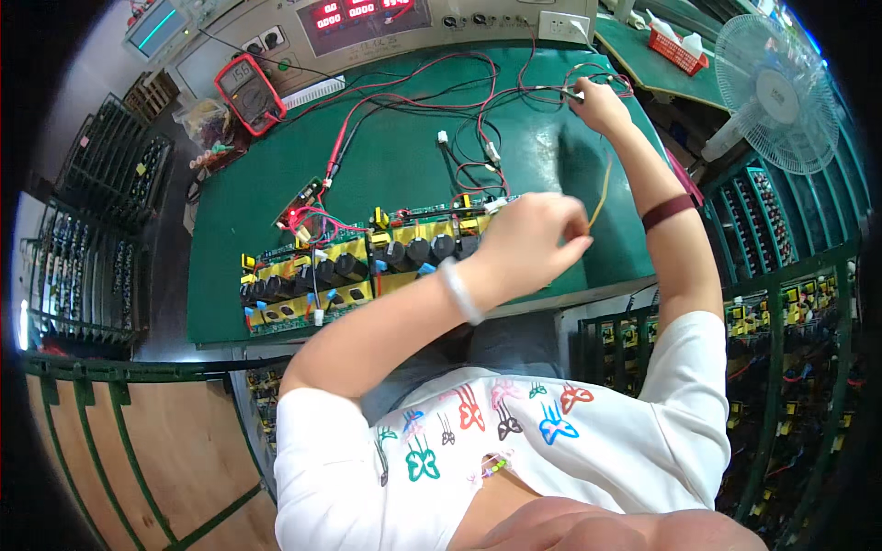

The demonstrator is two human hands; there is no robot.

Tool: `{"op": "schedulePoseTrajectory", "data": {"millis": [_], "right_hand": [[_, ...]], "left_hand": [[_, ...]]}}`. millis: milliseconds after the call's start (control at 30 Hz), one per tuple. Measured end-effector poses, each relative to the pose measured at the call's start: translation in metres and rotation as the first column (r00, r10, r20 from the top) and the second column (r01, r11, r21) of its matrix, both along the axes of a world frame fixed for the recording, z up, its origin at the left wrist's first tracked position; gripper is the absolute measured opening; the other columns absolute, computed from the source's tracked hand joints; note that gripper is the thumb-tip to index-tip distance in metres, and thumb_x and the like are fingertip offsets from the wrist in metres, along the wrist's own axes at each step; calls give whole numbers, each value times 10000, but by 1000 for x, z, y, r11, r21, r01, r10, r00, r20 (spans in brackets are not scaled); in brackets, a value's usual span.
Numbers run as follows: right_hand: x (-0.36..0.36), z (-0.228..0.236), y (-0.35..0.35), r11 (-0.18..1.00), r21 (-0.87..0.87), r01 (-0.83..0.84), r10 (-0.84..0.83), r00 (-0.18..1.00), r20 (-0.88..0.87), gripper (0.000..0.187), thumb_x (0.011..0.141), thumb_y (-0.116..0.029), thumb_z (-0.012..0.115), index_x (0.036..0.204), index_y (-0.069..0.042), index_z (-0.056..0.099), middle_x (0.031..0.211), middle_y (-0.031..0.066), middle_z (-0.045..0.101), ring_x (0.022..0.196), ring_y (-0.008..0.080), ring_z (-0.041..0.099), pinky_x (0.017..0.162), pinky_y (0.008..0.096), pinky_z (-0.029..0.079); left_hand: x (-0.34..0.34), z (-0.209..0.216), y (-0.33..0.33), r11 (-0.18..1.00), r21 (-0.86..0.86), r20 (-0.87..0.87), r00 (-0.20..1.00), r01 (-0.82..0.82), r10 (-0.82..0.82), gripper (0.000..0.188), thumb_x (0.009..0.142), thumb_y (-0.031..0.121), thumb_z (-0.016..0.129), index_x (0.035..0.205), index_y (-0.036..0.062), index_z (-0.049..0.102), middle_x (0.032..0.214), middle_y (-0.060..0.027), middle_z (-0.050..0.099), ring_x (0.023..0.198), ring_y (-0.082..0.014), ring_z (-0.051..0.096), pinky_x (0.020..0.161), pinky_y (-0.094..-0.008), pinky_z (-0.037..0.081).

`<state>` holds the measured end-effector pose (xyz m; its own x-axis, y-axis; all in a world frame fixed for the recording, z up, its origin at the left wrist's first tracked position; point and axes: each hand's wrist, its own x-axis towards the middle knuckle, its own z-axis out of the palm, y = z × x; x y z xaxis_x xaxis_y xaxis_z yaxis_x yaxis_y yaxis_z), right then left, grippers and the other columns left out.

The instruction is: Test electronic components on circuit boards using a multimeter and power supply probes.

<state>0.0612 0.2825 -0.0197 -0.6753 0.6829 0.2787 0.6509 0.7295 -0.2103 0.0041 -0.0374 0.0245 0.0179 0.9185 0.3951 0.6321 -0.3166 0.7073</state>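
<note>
- Boards: two populated circuit boards [349,266] end to end along the bench [230,216] near edge, left corner to about the middle. Small board [299,204] sits just behind them, red LED lit, so treat as live.
- Left hand [533,241]: over the right end of the boards, motion-blurred. Thumb and fingers look apart, but can't tell whether they pinch the yellow strip [604,188] beside them.
- Right hand [602,108]: near the bench's far right corner, fingers look clamped on a thin dark lead [571,94]; its tip is hidden.
- Risk: a tug on that lead could drag the tangled red and black cables [491,83] and pull the white connector [496,204] at the boards.
- Risk: a bump on the red probe [333,163] could slip its tip at the small board and short neighbouring points.
- Risk: the wristband [461,290] passes low by the capacitors; could snag, or bridge contacts if conductive. Material unclear.
- Writing: power instrument [496,32] along the far edge shows red digits, plus handwriting on its panel. Red multimeter [266,106], far left corner, has a digit readout. Fan [781,96] hub print too small to read.
</note>
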Motion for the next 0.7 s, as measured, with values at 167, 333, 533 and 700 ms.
{"op": "schedulePoseTrajectory", "data": {"millis": [167, 333, 533, 700], "right_hand": [[11, -36, 47, 997, -68, 40, -33, 994, 102, 448, 943, -416, 623, 1316, -186, 536, 1129, 189, 693, 1035, 403, 659, 871, 504, 531], [11, -52, 48, 998, -69, -6, 11, 997, 75, 318, 997, -286, 545, 1307, -220, 567, 1040, 213, 694, 994, 404, 660, 823, 499, 531], [6, -69, 47, 998, -54, 44, -45, 999, -19, 354, 981, -267, 573, 1334, -260, 556, 1120, 191, 682, 1020, 387, 661, 824, 492, 538], [13, -74, 48, 997, -39, -69, 60, 977, -207, 749, 821, -404, 750, 1463, -266, 391, 1193, 220, 657, 1093, 432, 619, 935, 483, 511]], "left_hand": [[43, -18, 42, 992, -126, -438, 895, 28, -81, 259, 796, 200, 756, 970, 20, 690, 984, -162, 666, 941, -338, 661, 806, -438, 553], [56, -25, 9, 956, -62, -237, 926, 287, -294, 328, 813, 149, 723, 1097, 5, 646, 1065, -163, 609, 1001, -351, 620, 849, -439, 539], [72, -23, -15, 804, -376, 505, 829, 461, -240, 556, 951, 164, 651, 1412, -32, 410, 1309, -193, 567, 1202, -250, 574, 1035, -378, 478], [95, -45, -29, 521, -218, 974, 215, 825, 67, 572, 990, 157, 616, 1412, 42, 249, 1330, -119, 529, 1269, -178, 488, 1110, -351, 365]]}}
